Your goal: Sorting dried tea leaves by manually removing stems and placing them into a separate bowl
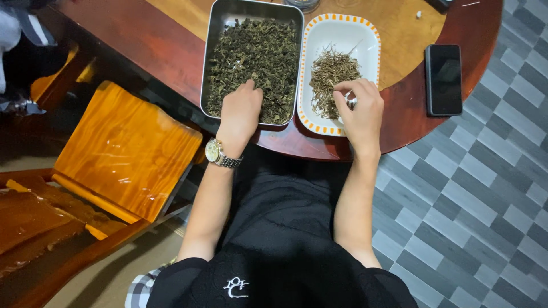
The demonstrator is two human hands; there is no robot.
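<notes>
A steel tray point(212, 63) full of dark dried leaves point(254, 51) stands on the round wooden table point(154, 40). Beside it on the right is a white dish with an orange dotted rim point(371, 31) holding a heap of dry stems point(331, 71). My left hand point(241, 111), with a wristwatch point(220, 154), rests on the leaves at the tray's near edge, fingers curled into them. Over the near part of the dish, my right hand point(359, 108) has its fingertips pinched together; whether a stem is between them is unclear.
A black phone point(443, 78) lies on the table to the right of the dish. An orange wooden chair point(125, 154) stands at my left. The floor at the right has grey checkered tiles point(479, 188). A glass base point(302, 4) shows at the table's far side.
</notes>
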